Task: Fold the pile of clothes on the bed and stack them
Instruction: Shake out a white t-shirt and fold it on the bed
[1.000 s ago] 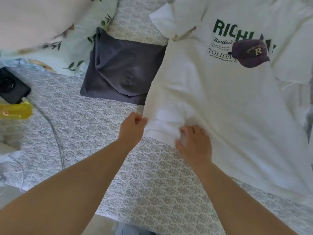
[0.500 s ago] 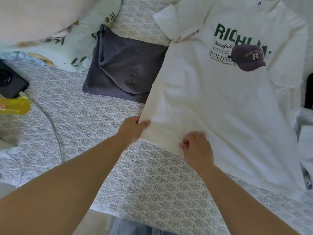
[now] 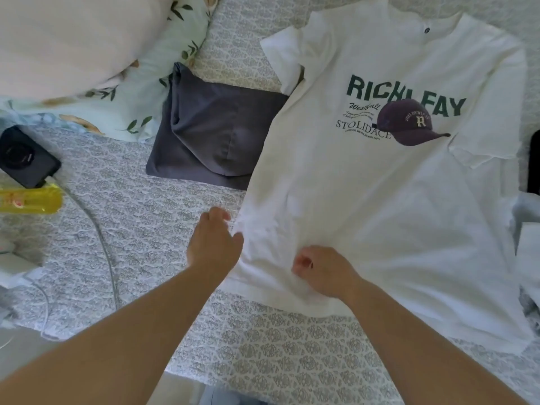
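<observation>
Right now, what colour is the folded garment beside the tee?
Dark grey folded garment, plain; head view.

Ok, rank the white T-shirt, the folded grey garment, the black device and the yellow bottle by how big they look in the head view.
1. white T-shirt
2. folded grey garment
3. black device and yellow bottle: look about alike, and the frame edge cuts off the bottle.

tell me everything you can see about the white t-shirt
The white t-shirt lies front up and spread across the patterned bedspread, collar away from the person. Its soft-looking fabric carries green RICHLEAY lettering and a printed purple cap. Its left side overlaps the folded grey garment. The left hand grips the side edge near the hem; the right hand pinches bunched fabric just above the hem.
</observation>
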